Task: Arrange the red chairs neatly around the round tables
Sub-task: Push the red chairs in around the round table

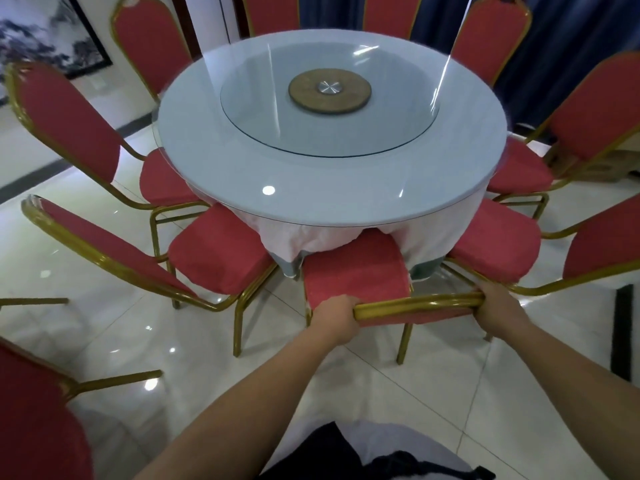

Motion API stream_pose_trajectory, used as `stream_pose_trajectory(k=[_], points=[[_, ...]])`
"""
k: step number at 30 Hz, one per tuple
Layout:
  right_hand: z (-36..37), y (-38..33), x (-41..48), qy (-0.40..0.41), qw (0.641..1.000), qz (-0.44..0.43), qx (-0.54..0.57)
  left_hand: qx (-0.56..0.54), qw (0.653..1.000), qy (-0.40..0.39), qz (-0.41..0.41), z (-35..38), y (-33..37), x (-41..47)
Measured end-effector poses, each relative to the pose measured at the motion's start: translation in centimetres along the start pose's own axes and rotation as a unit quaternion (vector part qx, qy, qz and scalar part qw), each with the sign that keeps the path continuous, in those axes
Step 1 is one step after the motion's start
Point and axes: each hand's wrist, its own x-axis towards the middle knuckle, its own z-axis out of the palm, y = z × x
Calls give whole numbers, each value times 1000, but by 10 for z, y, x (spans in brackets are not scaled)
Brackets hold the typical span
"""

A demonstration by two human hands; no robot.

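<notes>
Red fabric, faintly nubby, covers the padded seat and back of the chair nearest the camera. Its frame is gold-painted metal tube, rounded and glossy. The left grip is curled round the left end of the curved top rail and the right grip round the right end, fingers wrapped over the tube. Both forearms are bare and stretched forward. The chair stands on the floor with the front of its seat tucked under the rim of the desk, where it bunches the pale cloth into soft folds.

The desk is round, with a smooth, pale blue-grey top under a sheet of glass that catches highlights. On it lies a smaller round glass turntable. Through that shows a flat wooden disc with a brushed metal hub at its middle.

Other chairs of the same make ring the desk, seats pointing in, backs arched at the top and narrowing toward the seat. The seats on each side lie just beside the held one. The floor is glossy white tile with thin joints. A framed ink landscape hangs at upper left, and a dark blue curtain falls in pleats at upper right.
</notes>
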Motion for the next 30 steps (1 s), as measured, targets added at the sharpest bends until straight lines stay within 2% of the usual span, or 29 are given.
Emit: stream_pose_trajectory(k=[7,10,13,18,23,25,27,28,30], points=[[-10,8,-15,-22,998,-27,-56,21,999,-3,-44,5,8,-15],[-13,18,-22,-38,992,-80,-86,37,997,-13,-62,6,8,-19],[-14,26,-22,-81,990,-107,-46,45,996,-18,-81,9,13,-23],[-16,32,-17,-108,986,-125,-6,63,990,29,-126,12,29,-26],[-26,63,-25,-113,975,-139,129,17,986,47,-158,11,66,-32],[-31,87,-38,-123,954,-128,240,62,986,48,-146,15,91,-36],[-32,119,-55,-101,932,-90,338,98,985,91,-107,26,127,-40],[-31,138,-65,-89,926,-59,363,83,985,133,-68,36,148,-43],[-28,175,-85,-76,919,0,386,-29,973,226,29,66,195,-46]])
